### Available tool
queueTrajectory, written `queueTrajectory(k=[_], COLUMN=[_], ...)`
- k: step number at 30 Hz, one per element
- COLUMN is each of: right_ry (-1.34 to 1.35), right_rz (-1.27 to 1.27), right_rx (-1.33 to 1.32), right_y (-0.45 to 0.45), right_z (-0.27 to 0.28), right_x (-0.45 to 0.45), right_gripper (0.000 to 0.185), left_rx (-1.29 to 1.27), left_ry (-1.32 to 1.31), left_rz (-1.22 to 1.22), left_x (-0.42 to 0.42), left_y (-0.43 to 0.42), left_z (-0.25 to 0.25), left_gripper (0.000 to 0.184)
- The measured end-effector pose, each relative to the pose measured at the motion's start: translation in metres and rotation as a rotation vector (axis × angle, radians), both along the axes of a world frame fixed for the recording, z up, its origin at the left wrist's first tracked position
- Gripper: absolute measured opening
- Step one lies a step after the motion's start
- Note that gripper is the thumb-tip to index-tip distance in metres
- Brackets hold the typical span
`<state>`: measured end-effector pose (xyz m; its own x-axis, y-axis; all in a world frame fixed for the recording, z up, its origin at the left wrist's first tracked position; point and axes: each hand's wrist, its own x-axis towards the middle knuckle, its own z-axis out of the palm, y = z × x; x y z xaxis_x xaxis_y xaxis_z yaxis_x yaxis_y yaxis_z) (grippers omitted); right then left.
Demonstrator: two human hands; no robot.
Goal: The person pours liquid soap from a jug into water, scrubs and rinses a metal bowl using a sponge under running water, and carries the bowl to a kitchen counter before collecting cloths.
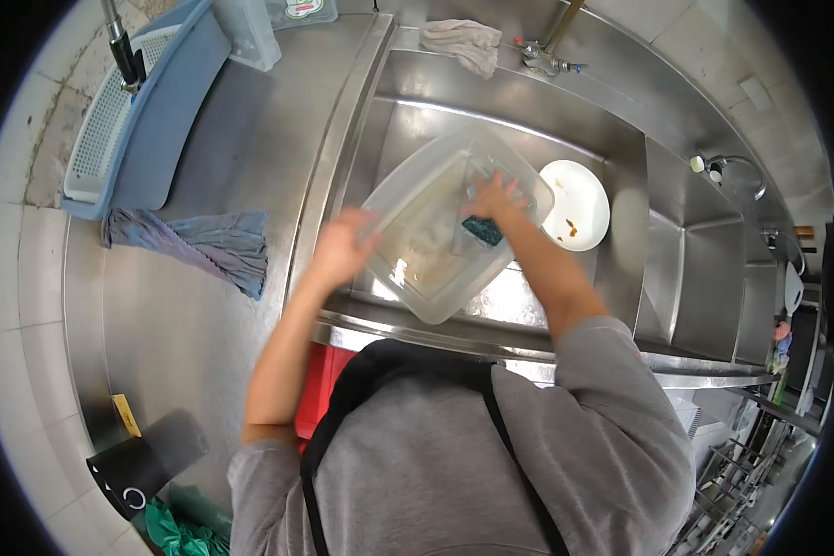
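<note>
A large translucent plastic container is held over the big sink basin, with some cloudy liquid apparently in its bottom. My left hand grips its left rim, slightly blurred. Inside the container, my right hand has its fingers spread over a clear plastic piece whose shape is hard to make out. A dark green scouring pad lies just below that hand, near the wrist. To the right, a white plate with brown food scraps rests in the basin.
The steel sink has a tap and a folded cloth at its back edge. On the left counter are a blue-grey tub, a blue rag and a black cup-like container. More basins continue rightward.
</note>
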<state>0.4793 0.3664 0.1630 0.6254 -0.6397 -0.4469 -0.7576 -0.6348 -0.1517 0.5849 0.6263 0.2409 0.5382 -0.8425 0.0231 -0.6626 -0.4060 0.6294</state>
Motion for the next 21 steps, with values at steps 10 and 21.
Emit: queueTrajectory(k=[10,21], right_ry=[-0.015,-0.176], right_rz=[0.464,0.155], right_rx=[0.287,-0.061], right_y=[0.029,0.039], right_z=[-0.094,-0.140], right_x=[-0.009,-0.016], right_gripper=[0.055,0.047], left_rx=[0.997,1.227], left_ry=[0.101,-0.105], left_rz=[-0.375,-0.281], left_x=[-0.049,-0.060], left_y=[-0.071,-0.085], left_z=[-0.159,-0.126], left_gripper=[0.053,0.055])
